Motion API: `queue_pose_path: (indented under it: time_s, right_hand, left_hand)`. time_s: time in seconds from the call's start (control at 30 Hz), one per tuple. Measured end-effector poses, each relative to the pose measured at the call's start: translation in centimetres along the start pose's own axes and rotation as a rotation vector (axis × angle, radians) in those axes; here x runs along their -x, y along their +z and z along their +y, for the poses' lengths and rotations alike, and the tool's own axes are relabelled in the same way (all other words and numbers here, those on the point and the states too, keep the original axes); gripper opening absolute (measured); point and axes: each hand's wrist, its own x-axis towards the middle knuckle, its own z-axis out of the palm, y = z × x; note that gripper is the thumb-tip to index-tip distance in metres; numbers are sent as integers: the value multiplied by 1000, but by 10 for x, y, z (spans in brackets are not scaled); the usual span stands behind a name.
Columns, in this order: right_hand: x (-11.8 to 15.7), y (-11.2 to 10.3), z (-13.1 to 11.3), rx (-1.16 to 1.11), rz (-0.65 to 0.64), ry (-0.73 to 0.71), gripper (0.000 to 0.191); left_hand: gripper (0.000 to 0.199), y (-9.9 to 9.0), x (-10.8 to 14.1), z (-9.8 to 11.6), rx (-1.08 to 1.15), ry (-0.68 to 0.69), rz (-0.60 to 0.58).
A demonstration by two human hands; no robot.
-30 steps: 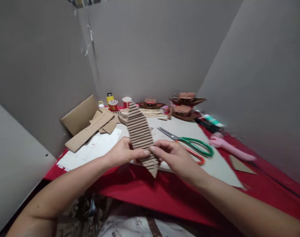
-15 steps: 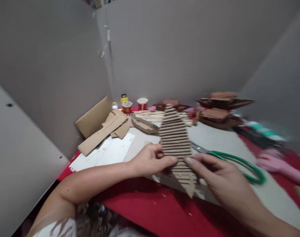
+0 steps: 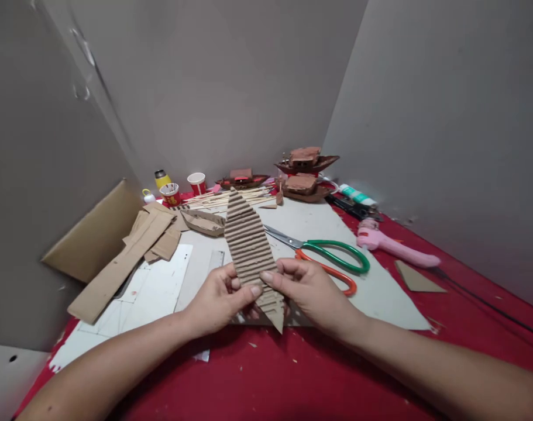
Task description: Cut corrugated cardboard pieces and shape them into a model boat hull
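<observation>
A boat-shaped piece of corrugated cardboard (image 3: pixel 249 240), pointed at its near end and ribbed on the side facing me, is held up between both hands. My left hand (image 3: pixel 229 295) grips its left edge, thumb on the ribs and fingers behind. On the opposite edge, my right hand (image 3: pixel 312 292) pinches it near the lower end, thumb on top. Behind the right hand lie scissors (image 3: pixel 292 241) with one green and one orange handle. A small cardboard boat hull (image 3: pixel 205 223) rests beyond the left hand. Part of a clear ruler (image 3: pixel 217 260) shows beside the cardboard piece.
Cardboard scraps (image 3: pixel 130 257) lie over a marked white sheet (image 3: pixel 112 316) on the left. At the back are wooden sticks (image 3: pixel 213 200), paper cups (image 3: pixel 196 183) and brown model boats (image 3: pixel 305 186). A pink glue gun (image 3: pixel 393 245) and a cardboard triangle (image 3: pixel 418 278) lie right on the red tabletop (image 3: pixel 292 380).
The view has turned right, so the scene sits further left. Both hands keep hold of the corrugated piece. More of the scissors, including the orange handle, and the glue gun now show.
</observation>
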Motion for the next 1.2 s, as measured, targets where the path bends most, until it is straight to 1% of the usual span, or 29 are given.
queue_pose_path:
  time_s: [0.1,0.2,0.3,0.37,0.43,0.5,0.53,0.57,0.6,0.63,0.67,0.7,0.73,0.8,0.83,0.93,1.03,1.13,1.2]
  right_hand:
    - [0,-1,-3,-8,-42,18,42]
    - [1,-2,-5,-49,-105,81,42]
    - [3,0,-3,-59,-110,104,43]
    - [4,2,-2,-12,-131,100,44]
    - [4,0,-4,86,-185,98,46]
    - [4,-11,-13,277,-210,33,46]
    - [3,-19,-20,418,-184,-44,45]
    - [3,-29,-28,621,-96,-154,40]
    - [3,-40,-35,869,42,-252,33]
    - [3,-50,-41,1114,159,-293,28]
    - [4,-60,-46,1327,216,-267,27]
    - [5,-68,-49,1495,193,-188,23]
    - [6,-75,-50,1613,143,-99,19]
    - [6,-82,-47,1735,54,26,15]
    - [6,-83,-45,1756,34,55,15]
    - [1,-83,-39,1768,33,105,17]
    - [-8,-83,-40,1749,32,177,21]
    - [-13,-85,-42,1725,66,220,22]
    - [-12,-87,-43,1719,107,211,20]
  left_hand:
    - [38,-1,3,1,-10,-32,17]
    - [36,1,5,3,-11,-18,29]
    - [35,2,3,5,9,12,45]
    - [32,0,0,5,39,32,81]
    - [28,-4,-2,5,76,29,107]
    - [24,-11,-5,5,113,29,131]
    - [23,-14,-6,5,133,43,156]
    - [21,-18,-6,6,155,64,192]
    - [20,-22,-7,8,176,85,231]
    - [19,-26,-8,10,194,101,265]
    - [19,-29,-9,12,212,115,289]
    - [19,-32,-9,14,228,128,305]
    - [19,-33,-10,17,244,142,314]
    - [19,-35,-9,20,270,166,319]
    - [19,-35,-9,21,275,172,318]
    - [21,-33,-6,23,267,166,321]
    - [23,-30,-3,24,262,150,334]
    - [23,-28,1,27,283,151,330]
    - [23,-27,2,30,301,169,331]
